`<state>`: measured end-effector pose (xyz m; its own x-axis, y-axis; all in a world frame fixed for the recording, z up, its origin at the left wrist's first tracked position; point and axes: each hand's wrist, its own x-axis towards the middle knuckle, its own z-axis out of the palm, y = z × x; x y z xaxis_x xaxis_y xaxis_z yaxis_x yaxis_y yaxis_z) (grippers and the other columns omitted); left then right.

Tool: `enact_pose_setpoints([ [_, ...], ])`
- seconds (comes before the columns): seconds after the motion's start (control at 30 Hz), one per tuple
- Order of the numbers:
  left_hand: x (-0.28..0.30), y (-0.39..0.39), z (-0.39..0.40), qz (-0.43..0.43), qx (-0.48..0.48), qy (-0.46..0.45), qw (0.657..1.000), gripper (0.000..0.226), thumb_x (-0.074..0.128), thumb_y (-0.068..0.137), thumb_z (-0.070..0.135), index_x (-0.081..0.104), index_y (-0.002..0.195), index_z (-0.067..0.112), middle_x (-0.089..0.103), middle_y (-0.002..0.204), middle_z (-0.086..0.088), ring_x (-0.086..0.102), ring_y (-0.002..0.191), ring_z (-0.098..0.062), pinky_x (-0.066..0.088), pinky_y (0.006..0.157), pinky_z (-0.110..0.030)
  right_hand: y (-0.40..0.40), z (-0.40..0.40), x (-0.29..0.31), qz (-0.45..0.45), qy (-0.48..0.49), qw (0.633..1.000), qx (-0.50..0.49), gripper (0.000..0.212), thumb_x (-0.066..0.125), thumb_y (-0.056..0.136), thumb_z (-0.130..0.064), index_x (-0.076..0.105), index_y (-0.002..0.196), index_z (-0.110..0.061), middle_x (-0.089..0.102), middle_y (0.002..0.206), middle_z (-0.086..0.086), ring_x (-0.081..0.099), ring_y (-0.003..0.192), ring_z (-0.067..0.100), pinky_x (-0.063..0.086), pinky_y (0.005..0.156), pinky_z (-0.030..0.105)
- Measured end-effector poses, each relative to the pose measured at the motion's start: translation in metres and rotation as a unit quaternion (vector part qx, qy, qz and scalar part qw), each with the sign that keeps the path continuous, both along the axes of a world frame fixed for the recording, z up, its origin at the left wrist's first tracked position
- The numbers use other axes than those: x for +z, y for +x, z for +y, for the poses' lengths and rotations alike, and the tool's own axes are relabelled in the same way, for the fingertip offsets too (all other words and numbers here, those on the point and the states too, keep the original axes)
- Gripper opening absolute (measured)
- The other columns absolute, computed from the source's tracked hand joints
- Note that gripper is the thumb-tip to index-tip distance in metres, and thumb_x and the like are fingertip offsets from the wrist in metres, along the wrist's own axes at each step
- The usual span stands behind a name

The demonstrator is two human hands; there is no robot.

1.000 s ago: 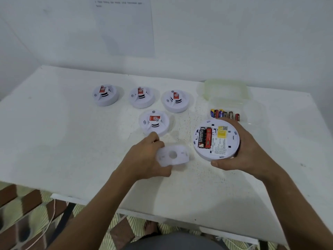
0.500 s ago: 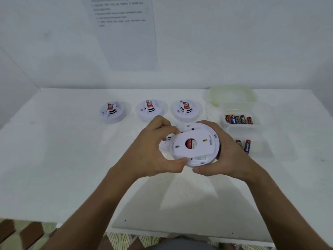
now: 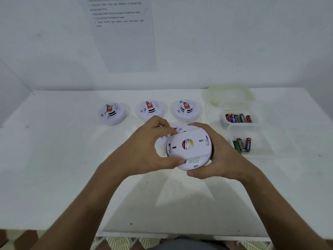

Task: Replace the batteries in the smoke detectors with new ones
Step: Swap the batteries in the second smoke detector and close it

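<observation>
Table (image 3: pixel 54 159), white and speckled, against pale wall (image 3: pixel 234 42) with printed sheet (image 3: pixel 124 33).

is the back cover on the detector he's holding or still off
On, though locked or not cannot tell. The back cover lies flat over the held detector, hiding the batteries; the left hand pinches it and the right hand holds the body.

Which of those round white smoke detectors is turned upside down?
The smoke detector held in both hands, left hand and right hand: its flat back plate faces up. The three detectors in the back row sit face up, showing red stickers.
</observation>
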<state>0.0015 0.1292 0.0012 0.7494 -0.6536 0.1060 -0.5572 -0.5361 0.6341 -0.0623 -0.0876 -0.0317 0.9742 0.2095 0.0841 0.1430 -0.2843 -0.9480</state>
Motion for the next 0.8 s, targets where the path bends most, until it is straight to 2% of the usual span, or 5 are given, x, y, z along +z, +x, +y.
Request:
enact_pose_setpoints([
  [0.23,0.005,-0.002,-0.001,-0.02,0.03,0.034,0.999,0.067,0.074,0.059,0.065,0.067,0.116,0.03,0.047,0.107,0.023,0.05,0.1,0.004,0.039,0.077,-0.013,0.008,-0.001,0.003,-0.002,-0.017,1.0,0.006,0.092,0.089,0.06,0.006,0.045,0.137,-0.021,0.059,0.129,-0.012,0.056,0.122,0.008,0.05,0.092,0.018],
  [0.37,0.007,-0.002,-0.003,-0.016,0.036,0.04,0.998,0.066,0.074,0.058,0.066,0.066,0.115,0.034,0.047,0.11,0.024,0.05,0.101,0.005,0.042,0.078,-0.014,0.009,-0.005,0.003,-0.009,-0.023,1.0,0.006,0.093,0.091,0.061,0.002,0.044,0.139,-0.018,0.057,0.132,-0.006,0.055,0.125,0.012,0.05,0.098,0.024],
  [0.53,0.01,-0.002,-0.005,-0.006,0.027,0.066,0.997,0.069,0.077,0.06,0.066,0.064,0.12,0.032,0.046,0.114,0.025,0.05,0.103,0.003,0.046,0.084,-0.019,0.009,-0.007,0.003,-0.005,-0.023,1.0,0.007,0.093,0.091,0.061,0.001,0.044,0.138,-0.019,0.058,0.131,-0.009,0.055,0.124,0.009,0.049,0.097,0.021],
  [0.63,0.013,0.0,-0.005,0.003,0.021,0.076,0.997,0.071,0.078,0.062,0.063,0.062,0.124,0.033,0.046,0.116,0.026,0.05,0.105,0.002,0.047,0.088,-0.023,0.009,-0.008,0.004,-0.004,-0.027,1.0,0.011,0.093,0.091,0.061,0.0,0.044,0.139,-0.018,0.057,0.134,-0.007,0.054,0.126,0.012,0.05,0.099,0.028],
  [0.8,0.017,-0.003,-0.006,0.008,0.011,0.056,0.998,0.064,0.08,0.065,0.058,0.06,0.122,0.035,0.053,0.114,0.022,0.048,0.106,0.004,0.043,0.084,-0.012,0.008,-0.006,0.005,-0.002,-0.021,1.0,0.007,0.093,0.091,0.061,-0.001,0.044,0.139,-0.02,0.058,0.134,-0.006,0.054,0.126,0.013,0.052,0.099,0.031],
])
